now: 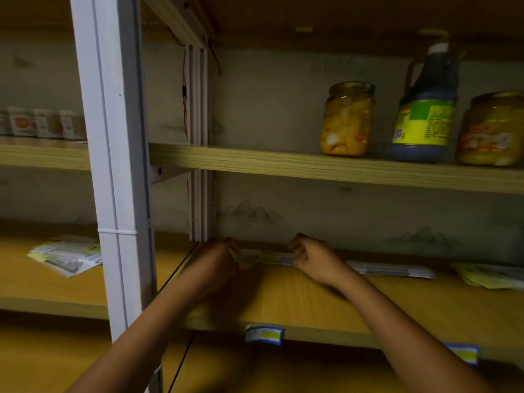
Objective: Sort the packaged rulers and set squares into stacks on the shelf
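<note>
A long packaged ruler (265, 256) lies at the back of the wooden shelf (297, 302), against the wall. My left hand (218, 260) pinches its left end and my right hand (314, 260) pinches its right end. Right of my hands lies a flat stack of packaged rulers (391, 269). At the far right sits a stack of yellow-green packets (487, 275). In the left bay a loose pile of packaged set squares (68, 255) lies on the same shelf level.
A white metal upright (113, 165) divides the two bays. The shelf above holds two jars of preserved fruit (347, 119) (492, 129) and a dark sauce bottle (424, 109). Small boxes (42, 123) stand upper left. Price labels (263, 334) hang on the shelf's front edge.
</note>
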A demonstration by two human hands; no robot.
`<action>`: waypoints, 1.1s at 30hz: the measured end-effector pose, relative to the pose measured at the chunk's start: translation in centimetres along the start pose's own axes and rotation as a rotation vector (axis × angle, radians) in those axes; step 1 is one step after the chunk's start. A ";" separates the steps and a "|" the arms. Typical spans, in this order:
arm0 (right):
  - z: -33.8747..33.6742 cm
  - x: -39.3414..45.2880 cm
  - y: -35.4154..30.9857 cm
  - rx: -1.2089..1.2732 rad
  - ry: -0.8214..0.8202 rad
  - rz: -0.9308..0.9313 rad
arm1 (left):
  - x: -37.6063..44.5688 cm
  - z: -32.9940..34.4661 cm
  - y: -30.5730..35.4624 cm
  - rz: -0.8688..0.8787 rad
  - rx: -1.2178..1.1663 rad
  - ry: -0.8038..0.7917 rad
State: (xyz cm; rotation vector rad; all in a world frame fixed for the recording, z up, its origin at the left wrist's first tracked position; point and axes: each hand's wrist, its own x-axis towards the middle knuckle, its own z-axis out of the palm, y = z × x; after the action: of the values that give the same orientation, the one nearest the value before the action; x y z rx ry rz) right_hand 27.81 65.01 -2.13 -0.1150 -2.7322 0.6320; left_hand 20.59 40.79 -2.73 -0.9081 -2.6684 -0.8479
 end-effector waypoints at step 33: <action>9.5 -12.9 -29.0 -0.069 -0.131 -0.181 | -25.6 -18.2 -15.0 -0.129 0.104 -0.003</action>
State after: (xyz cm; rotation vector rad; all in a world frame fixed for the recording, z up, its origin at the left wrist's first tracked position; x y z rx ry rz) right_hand 36.60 33.07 -1.28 0.1619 -2.8483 0.5112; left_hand 31.76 7.76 -3.79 -0.7209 -2.7689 -0.7255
